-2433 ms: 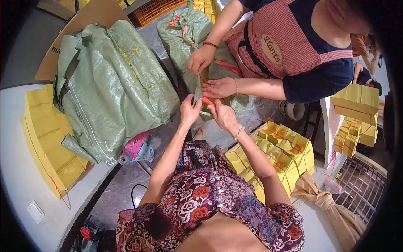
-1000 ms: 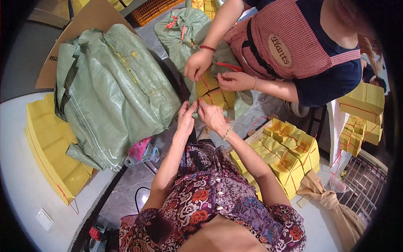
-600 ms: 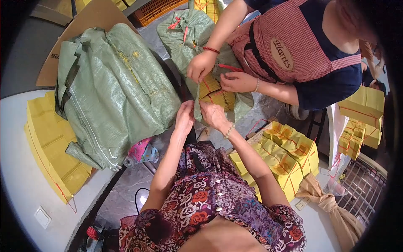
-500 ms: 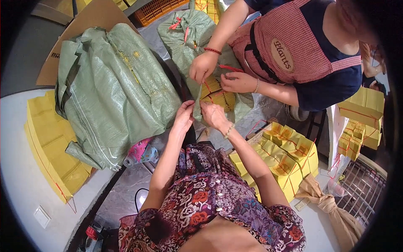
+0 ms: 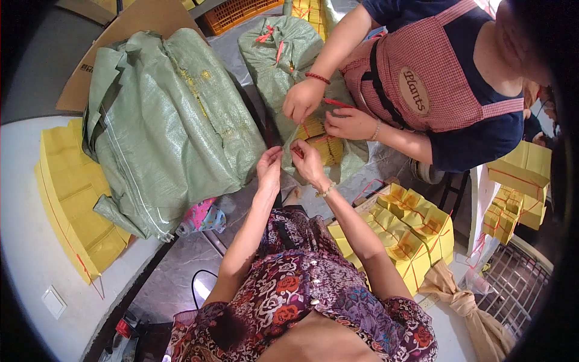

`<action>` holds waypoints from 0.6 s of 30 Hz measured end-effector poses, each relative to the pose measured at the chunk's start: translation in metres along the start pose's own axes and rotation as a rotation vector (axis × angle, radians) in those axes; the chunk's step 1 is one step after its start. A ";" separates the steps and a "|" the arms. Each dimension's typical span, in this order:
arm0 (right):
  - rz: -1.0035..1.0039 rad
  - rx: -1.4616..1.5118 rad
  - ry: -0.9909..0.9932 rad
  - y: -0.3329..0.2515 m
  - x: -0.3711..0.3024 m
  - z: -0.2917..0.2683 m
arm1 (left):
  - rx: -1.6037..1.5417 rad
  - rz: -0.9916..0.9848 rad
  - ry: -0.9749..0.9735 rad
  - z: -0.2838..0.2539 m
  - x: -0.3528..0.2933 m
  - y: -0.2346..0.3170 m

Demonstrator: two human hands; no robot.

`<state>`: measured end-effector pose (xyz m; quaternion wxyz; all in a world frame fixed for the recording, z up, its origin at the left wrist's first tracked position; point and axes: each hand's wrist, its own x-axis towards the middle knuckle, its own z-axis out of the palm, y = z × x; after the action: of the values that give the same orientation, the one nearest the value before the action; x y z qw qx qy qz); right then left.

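Green sack (image 5: 272,84): lies ahead of me on the grey marbled floor (image 5: 172,274), near end spread so the yellow bundles (image 5: 327,151) inside show.
Right hand (image 5: 309,161): fingers curled and, as it looks, closed on the sack's near edge; can't tell if a red strand is in the pinch too.
Left hand (image 5: 269,164): fingertips drawn together right at that same edge, on its outer side; can't tell if I have cloth pinched or just touch it.
Why two hands there: I read it as steadying a limp edge that would likely fold over the bundles.
Co-worker's beaded hand (image 5: 303,99): at the same edge just beyond mine, probably tensioning it from the far side.
Co-worker's other hand (image 5: 351,125): over the bundles, near the red strip (image 5: 339,103).
Sack vs grip: edge runs between my two hands; bundles sit just past my right fingers; the tied-off end, with red knots (image 5: 265,34), is well beyond my reach.
Big green cover (image 5: 175,133): left of my left hand, well clear of the grip.
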<state>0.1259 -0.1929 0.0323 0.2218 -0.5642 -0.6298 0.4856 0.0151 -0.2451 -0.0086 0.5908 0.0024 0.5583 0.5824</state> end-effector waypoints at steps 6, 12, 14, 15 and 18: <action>0.116 0.515 -0.306 0.040 0.015 -0.001 | 0.134 -0.030 -0.073 0.002 -0.005 0.009; 0.140 0.548 -0.470 0.037 0.014 -0.010 | 0.265 0.116 -0.080 0.002 -0.008 0.006; 0.521 0.765 -0.592 0.014 0.011 -0.021 | 0.240 0.205 -0.027 -0.003 -0.010 0.007; 0.521 0.763 -0.596 0.009 0.011 -0.021 | 0.238 0.206 -0.023 -0.003 -0.012 0.006; 0.574 0.828 -0.570 0.000 0.008 -0.024 | 0.351 0.309 0.003 0.002 -0.019 0.006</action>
<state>0.1436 -0.1764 0.0405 0.1050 -0.4254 -0.2443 0.8651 0.0185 -0.2548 0.0082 0.4843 0.1895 0.6448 0.5601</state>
